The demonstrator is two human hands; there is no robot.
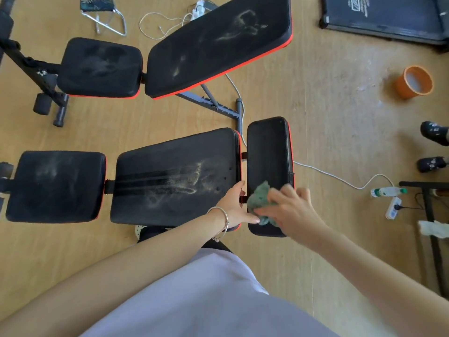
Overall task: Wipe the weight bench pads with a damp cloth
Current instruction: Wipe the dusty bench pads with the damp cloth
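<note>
One end pad [268, 152] looked clean. On it the right hand [291, 210] clutched a crumpled green cloth [261, 193]; beside it the flat-fingered left hand [232, 205] touched a dusty pad [175, 178].

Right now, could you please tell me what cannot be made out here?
- Head view: part of the small end pad is hidden under the green cloth and the right hand.
- Head view: motion blur hides how the right hand holds the green cloth.
- Head view: what the orange bucket holds is unclear; only a pale inside shows.
- Head view: the print on the black platform is too small and cut off by the top edge.
</note>
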